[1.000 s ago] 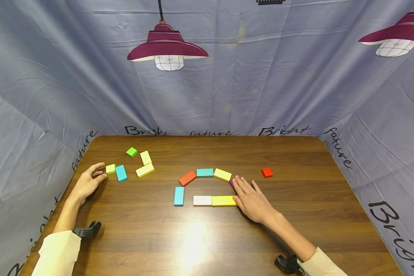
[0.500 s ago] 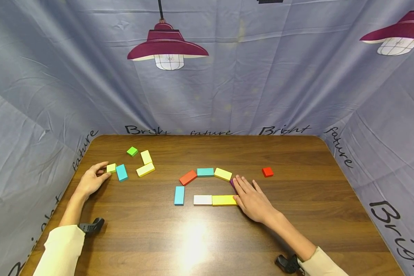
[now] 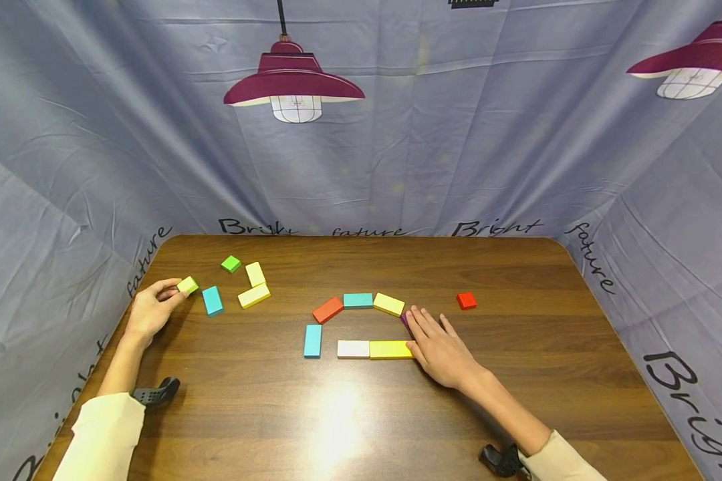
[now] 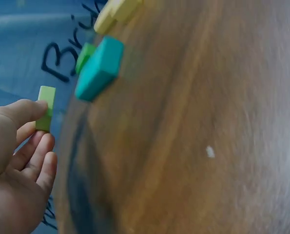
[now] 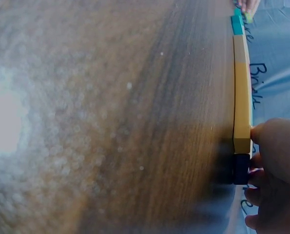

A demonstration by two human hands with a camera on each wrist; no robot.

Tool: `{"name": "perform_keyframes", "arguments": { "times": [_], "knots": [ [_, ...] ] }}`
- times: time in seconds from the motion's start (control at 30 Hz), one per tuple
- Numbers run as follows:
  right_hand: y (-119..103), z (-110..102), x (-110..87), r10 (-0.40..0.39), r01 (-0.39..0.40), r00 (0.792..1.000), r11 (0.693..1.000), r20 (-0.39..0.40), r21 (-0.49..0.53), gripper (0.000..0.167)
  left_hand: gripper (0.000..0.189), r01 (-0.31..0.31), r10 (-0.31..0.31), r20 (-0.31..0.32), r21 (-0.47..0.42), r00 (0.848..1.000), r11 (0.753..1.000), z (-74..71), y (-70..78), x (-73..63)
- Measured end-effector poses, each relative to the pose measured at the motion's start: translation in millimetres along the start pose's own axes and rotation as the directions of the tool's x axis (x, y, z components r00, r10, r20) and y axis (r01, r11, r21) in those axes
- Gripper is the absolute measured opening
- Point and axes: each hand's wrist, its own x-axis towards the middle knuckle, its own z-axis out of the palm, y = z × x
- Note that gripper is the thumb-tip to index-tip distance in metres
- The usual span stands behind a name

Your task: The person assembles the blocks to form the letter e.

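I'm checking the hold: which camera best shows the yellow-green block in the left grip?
The left wrist view: the yellow-green block looks largest there, pinched by the left grip and partly covered. The head view shows it small but clear; the right wrist view shows only a tiny patch near the top, probably it.

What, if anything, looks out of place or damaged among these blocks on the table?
A small red block lies alone near the right hand, separate from the other blocks, so it looks stray. No damage shows.
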Motion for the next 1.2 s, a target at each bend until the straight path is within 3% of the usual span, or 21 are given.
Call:
{"name": "perform_keyframes", "arguments": {
  "times": [0.1, 0.2, 0.4, 0.53, 0.87, 1.2],
  "knots": [
    [-0.6, -0.5, 0.0, 0.002, -0.002, 1.0, 1.0, 0.006, -0.001, 0.061, 0.055, -0.008, 0.007, -0.014, -0.061, 1.0, 0.998, 0.6, 15.6, -3.4],
    [-1.1, -1.0, 0.1, 0.007, -0.007, 1.0, 1.0, 0.015, -0.003, 0.061, 0.055, -0.056, 0.054, -0.015, -0.1, 0.998, 0.993, 6.6, 36.0, -5.9],
    [-0.4, -1.7, -0.4, 0.01, -0.01, 1.0, 1.0, 0.02, -0.008, 0.061, 0.04, -0.225, 0.23, 0.012, -0.17, 0.973, 0.959, 37.0, 75.7, -11.5],
    [-1.1, -2.3, -0.4, 0.012, -0.012, 1.0, 1.0, 0.021, -0.003, 0.062, 0.037, -0.267, 0.29, 0.07, -0.234, 0.955, 0.935, 62.4, 94.0, -20.4],
    [-2.3, -1.9, -0.8, 0.013, -0.014, 1.0, 1.0, 0.014, 0.02, 0.059, 0.032, -0.379, 0.42, 0.173, -0.227, 0.891, 0.897, 119.6, 116.2, -44.0],
    [-1.1, 0.0, -0.4, 0.005, -0.005, 1.0, 1.0, -0.006, -0.008, 0.06, 0.03, -0.443, 0.484, 0.264, -0.203, 0.834, 0.873, 155.5, 119.4, -66.0]
  ]
}}
